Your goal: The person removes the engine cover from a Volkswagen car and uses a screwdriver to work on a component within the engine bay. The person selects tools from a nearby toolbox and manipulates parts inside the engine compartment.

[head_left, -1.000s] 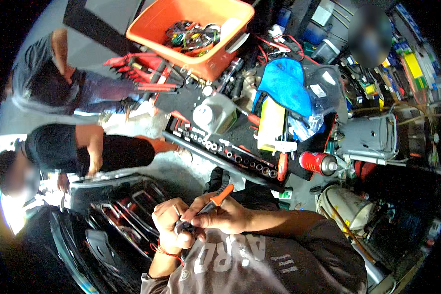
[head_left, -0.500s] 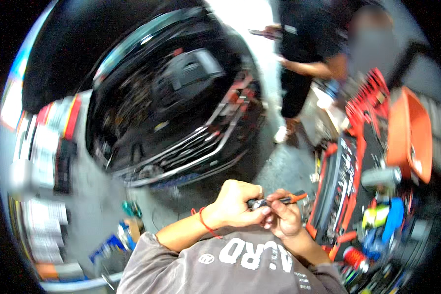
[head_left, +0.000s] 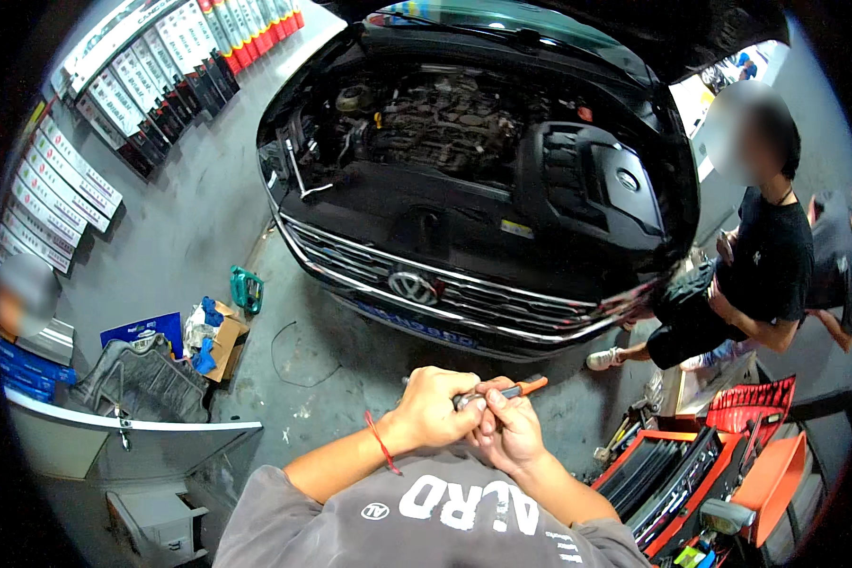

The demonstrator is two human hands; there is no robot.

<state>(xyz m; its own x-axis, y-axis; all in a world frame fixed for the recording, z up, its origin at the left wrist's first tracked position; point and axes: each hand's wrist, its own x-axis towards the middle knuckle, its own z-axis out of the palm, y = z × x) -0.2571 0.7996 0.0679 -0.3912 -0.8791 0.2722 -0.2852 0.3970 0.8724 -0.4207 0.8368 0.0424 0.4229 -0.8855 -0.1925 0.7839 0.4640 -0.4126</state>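
Note:
Both hands meet in front of my shirt, over the floor by the car's front bumper. In my right hand [head_left: 509, 426], thumb and fingers pinch a slim dark tool with an orange end [head_left: 532, 385]; that end points right and slightly up. My left hand [head_left: 433, 407] is closed against the right fingertips, around something dark that its fingers mostly hide. I cannot make out whether this is part of the same tool. A red cord circles the left wrist. Beyond the hands stands a black car [head_left: 426, 204] with its hood raised and engine bay exposed.
A grey engine cover [head_left: 606, 180] lies on the bay's right side; a chrome tool [head_left: 303, 175] rests at its left. A person in black [head_left: 762, 256] stands right of the car. Nearer are a red tool cart [head_left: 658, 483] and orange bin [head_left: 772, 488]. Boxes [head_left: 62, 194] line the left.
My view has swung right, so the car sits more squarely ahead and the tool cart lower right. Both hands stay together with the orange-ended tool.

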